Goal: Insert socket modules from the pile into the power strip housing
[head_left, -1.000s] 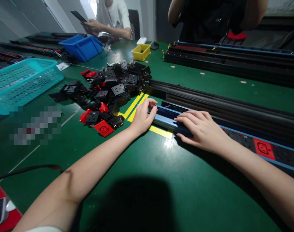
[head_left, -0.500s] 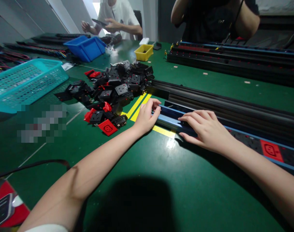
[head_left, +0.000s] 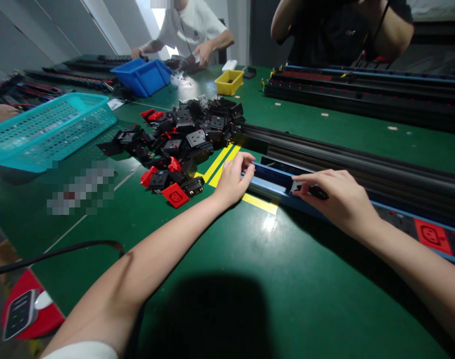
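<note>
- My right hand point(head_left: 339, 197) has narrowed to a pinch — seemingly on a greyish piece point(head_left: 295, 187), so work centres there.
- Left hand point(head_left: 234, 177) half-curled, gripping the blue-edged rail point(head_left: 266, 187), inside the surface's point(head_left: 230, 239) left edge.

Blue bin point(head_left: 148, 84); teal basket point(head_left: 75, 135) front-left of it, yellow bin point(head_left: 227, 89) right of it, white-shirted person point(head_left: 192, 30) behind it.

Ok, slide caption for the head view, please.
Left hand at the end of a blue-edged rail, right hand farther along it, socket modules heaped nearby.
</note>
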`<state>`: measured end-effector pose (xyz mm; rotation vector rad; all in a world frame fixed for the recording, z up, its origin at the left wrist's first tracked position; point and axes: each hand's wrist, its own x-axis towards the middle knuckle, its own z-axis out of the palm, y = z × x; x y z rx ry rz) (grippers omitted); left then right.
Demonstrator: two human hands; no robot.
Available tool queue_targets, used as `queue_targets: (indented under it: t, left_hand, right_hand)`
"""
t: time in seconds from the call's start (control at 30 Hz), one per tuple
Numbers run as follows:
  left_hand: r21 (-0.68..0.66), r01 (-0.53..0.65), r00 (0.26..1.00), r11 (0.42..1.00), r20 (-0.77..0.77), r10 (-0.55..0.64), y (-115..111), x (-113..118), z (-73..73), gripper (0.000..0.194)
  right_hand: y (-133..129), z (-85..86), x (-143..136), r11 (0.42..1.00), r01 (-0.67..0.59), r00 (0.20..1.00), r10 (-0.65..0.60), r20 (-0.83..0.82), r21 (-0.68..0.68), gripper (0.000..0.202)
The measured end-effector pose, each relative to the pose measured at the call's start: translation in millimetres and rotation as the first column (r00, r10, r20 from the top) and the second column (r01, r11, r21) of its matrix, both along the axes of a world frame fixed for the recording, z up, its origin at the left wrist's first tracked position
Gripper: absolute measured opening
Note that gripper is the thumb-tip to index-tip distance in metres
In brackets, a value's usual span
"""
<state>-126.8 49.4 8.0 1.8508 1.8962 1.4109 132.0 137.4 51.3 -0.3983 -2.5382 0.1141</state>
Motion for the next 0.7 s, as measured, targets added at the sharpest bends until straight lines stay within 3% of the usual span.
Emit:
queue_targets:
  t: [0.13,0.4,0.7]
  left_hand:
    - [-0.017,-0.021,1.000,1.000,-0.010,0.021,0.5,-0.5,-1.0,0.016]
    - [-0.008,-0.053,0.998,0.999,0.025,0.053,0.6,-2.5,-2.1,0.015]
    - [-0.017,-0.251,0.968,0.968,-0.037,0.250,-0.5,-7.1,-0.9,0.013]
  right_hand:
    - [-1.6,0.5,2.0,1.000,0.002,1.000,-0.002,0.004,-0.027,0.014]
    - [-4.3,0.0,4.3,0.999,0.036,0.999,-0.036,0.007,-0.020,0.013]
    - [-5.6,4.3,3.1,0.997,0.037,0.999,-0.038,0.024,0.069,0.012]
